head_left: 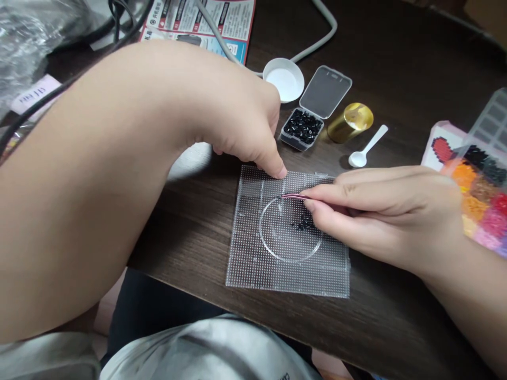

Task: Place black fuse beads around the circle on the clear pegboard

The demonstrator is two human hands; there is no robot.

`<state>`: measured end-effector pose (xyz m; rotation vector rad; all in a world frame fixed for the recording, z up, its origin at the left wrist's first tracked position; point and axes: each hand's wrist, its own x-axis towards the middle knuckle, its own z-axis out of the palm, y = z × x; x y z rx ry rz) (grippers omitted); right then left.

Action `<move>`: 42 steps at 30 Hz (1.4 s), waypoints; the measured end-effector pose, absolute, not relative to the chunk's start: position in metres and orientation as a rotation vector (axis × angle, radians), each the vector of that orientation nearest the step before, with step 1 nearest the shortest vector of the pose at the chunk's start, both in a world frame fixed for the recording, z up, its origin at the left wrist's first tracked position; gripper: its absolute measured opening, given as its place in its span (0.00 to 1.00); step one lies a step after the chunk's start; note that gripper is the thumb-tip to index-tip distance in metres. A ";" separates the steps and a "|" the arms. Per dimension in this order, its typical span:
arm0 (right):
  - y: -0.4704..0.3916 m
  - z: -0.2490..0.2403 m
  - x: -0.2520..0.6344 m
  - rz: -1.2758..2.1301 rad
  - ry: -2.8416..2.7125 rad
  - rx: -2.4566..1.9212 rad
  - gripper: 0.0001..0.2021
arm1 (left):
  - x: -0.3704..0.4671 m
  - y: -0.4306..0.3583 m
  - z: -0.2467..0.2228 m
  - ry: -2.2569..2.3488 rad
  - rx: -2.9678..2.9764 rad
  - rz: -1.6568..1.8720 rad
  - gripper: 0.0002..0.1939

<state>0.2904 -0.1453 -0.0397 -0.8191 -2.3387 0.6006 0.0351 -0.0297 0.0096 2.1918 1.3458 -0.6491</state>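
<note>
2 at work: a left hand [245, 113] and a right hand [396, 216], both bare, at the pegboard [247, 253].
Left: arm reaching across, thumb stretched down to touch the board's far edge; the other fingers are mostly hidden behind it, so I can't tell whether they are spread or pressed together.
Right: thumb and fingers pinched together on pink tweezers [295, 197], the tips down at the top of the ring.
Board: clear, studded all over, lying flat on the dark table [186, 248] near its front edge.
Ring: 1 pale circle [291, 260] on the board, partly covered by the right hand.
Loose beads: a small black heap [304, 222] inside the circle; whether the tweezers grip 1, too small to tell.
Bead box: 1 little clear box [295, 143] of black beads beyond the board, lid tipped back.
Beside it: a white dish [283, 84] to the left, a gold cylinder [348, 121] to the right, then 1 white spoon [368, 148].
Far right: a divided tray [489, 113] of coloured beads, and a card [439, 142] showing a red heart.
Back: a printed leaflet [237, 31], a grey cable [320, 45] and, at left, crumpled plastic [31, 47].
</note>
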 end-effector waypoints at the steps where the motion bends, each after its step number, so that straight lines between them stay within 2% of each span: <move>1: -0.145 -0.040 0.290 0.602 -2.336 -0.820 0.18 | 0.035 -0.030 0.010 1.347 2.190 -0.649 0.34; 11: -0.146 -0.041 0.292 0.592 -2.324 -0.846 0.19 | 0.039 -0.033 0.010 1.420 2.168 -0.655 0.36; 20: -0.147 -0.046 0.292 0.715 -2.018 -1.053 0.18 | 0.035 -0.032 0.009 1.414 2.107 -0.681 0.34; 26: -0.151 -0.056 0.291 0.694 -1.889 -1.071 0.18 | 0.036 -0.036 0.012 1.410 2.115 -0.622 0.30; 34: -0.156 -0.068 0.291 0.545 -1.836 -1.171 0.17 | 0.034 -0.032 0.011 1.429 2.006 -0.634 0.30; 38: -0.152 -0.066 0.292 0.567 -1.867 -1.096 0.19 | 0.032 -0.032 0.009 1.390 1.969 -0.605 0.27; 42: -0.149 -0.060 0.295 0.655 -1.880 -1.071 0.17 | 0.028 -0.033 0.010 1.337 1.945 -0.562 0.26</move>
